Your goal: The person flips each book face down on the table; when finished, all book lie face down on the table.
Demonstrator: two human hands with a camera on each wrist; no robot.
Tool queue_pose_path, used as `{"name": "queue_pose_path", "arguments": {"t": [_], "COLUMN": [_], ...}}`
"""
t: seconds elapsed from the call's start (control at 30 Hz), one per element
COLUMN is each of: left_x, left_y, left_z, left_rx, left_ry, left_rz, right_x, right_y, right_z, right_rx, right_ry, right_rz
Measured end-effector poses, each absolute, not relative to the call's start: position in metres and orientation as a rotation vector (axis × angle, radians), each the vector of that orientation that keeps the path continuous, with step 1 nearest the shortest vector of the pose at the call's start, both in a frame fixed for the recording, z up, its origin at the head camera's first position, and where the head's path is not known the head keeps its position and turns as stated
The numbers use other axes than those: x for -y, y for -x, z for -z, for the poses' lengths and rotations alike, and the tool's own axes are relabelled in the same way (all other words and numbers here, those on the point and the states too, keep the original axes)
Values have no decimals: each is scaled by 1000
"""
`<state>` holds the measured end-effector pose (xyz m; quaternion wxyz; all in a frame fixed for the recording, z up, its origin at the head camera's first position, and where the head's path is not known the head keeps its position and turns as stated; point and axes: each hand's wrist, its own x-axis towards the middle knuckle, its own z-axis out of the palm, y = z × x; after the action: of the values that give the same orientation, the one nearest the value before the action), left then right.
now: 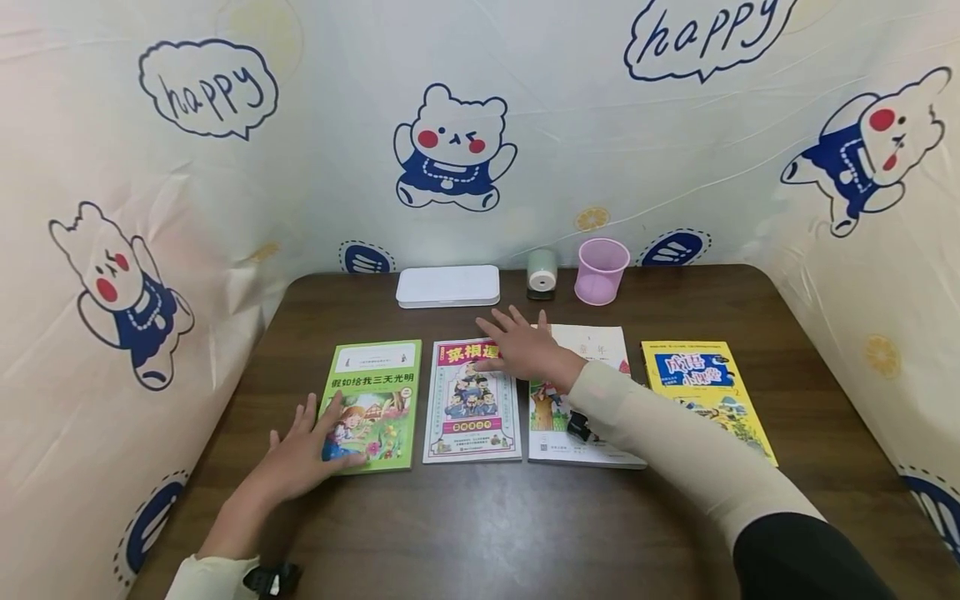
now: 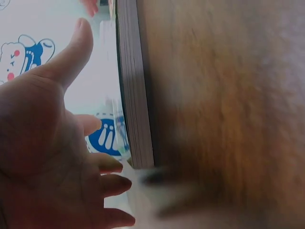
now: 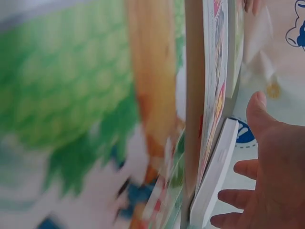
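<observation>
While four books lie in a row, left hand (image 1: 303, 454) rests flat-fingered on the green book (image 1: 371, 404), right hand (image 1: 525, 346) likewise on the pink-titled book (image 1: 471, 404).

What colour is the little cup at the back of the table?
The cup is pale pink or lilac, clearest in the head view.

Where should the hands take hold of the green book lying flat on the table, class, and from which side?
Probably at the green book's left long edge, coming from the left. It lies flat, so a top grip fails; that edge faces bare table, while the pink-bordered book crowds the right. The left hand already rests on its lower-left corner.
</observation>
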<state>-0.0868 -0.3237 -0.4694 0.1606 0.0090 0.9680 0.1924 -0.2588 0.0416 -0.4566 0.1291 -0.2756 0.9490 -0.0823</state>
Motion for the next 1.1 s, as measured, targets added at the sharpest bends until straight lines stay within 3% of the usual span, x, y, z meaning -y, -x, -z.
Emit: {"name": "queue_pose_path", "arguments": {"t": [0.47, 1.1], "left_x": [336, 339], "left_y": [75, 76], "left_z": [470, 471], "left_rx": [-2632, -2682], "left_ry": [-49, -14], "left_rz": [-782, -768], "right_x": [4, 63], "right_y": [262, 270], "right_z": [463, 479], "right_rx": [-2679, -2575], "right_ry": [891, 815], "right_rz": [243, 328]}}
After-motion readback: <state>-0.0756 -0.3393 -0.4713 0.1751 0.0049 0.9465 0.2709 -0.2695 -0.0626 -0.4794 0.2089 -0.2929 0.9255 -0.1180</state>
